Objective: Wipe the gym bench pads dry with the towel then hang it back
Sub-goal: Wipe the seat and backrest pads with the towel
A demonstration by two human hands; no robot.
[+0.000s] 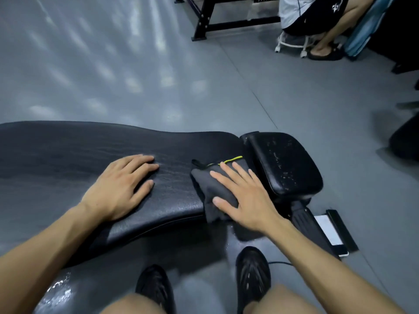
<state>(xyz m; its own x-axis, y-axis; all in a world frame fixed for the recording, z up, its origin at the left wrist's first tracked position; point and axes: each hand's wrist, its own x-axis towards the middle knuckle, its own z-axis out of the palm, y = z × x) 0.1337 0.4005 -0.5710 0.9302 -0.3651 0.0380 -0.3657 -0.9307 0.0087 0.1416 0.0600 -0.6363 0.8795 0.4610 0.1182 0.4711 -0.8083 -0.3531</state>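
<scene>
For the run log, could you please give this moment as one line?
right hand presses towel on long pad | left hand flat | seat pad wet

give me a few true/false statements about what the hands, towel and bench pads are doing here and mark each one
1. The right hand presses the towel with straight fingers. True.
2. The left hand grips the towel too. False: it rests flat on the bare long pad, apart from the towel.
3. The small seat pad shows pale droplets or specks. True.
4. The towel is white. False: it is dark grey with a yellow-green edge stripe.
5. The towel lies on the small seat pad. False: it lies on the long pad's end, beside the gap.
</scene>
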